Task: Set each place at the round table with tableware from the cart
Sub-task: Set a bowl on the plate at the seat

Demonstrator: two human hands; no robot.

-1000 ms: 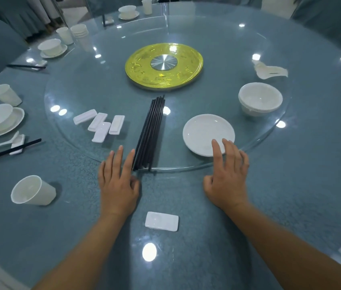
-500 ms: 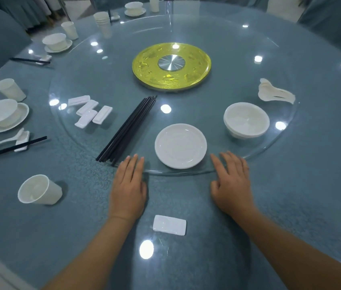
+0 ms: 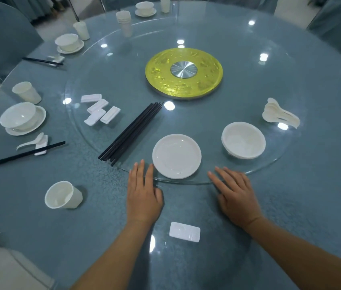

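Note:
My left hand (image 3: 143, 195) and my right hand (image 3: 235, 194) lie flat with straight fingers, fingertips on the near rim of the glass turntable (image 3: 278, 160). Between them on the turntable sits a white plate (image 3: 176, 156). A stack of white bowls (image 3: 243, 140) stands to its right, a pile of white spoons (image 3: 280, 116) beyond that. A bundle of black chopsticks (image 3: 130, 133) lies left of the plate, with several white chopstick rests (image 3: 100, 111) farther left. One white rest (image 3: 184, 231) lies on the table between my forearms. A white cup (image 3: 63, 195) stands at my left.
A yellow disc with a metal hub (image 3: 184, 73) marks the turntable's centre. Set places run along the left edge: bowl on saucer (image 3: 22, 119), cup (image 3: 27, 94), spoon and chopsticks (image 3: 22, 154); another setting (image 3: 69, 42) farther back. Stacked cups (image 3: 123, 17) stand at the far side. Covered chairs (image 3: 2, 36) ring the table.
The turntable has rotated clockwise: chopsticks, rests, plate, bowls and spoons swung to the left. The plate came to sit between my hands, which stayed on the rim.

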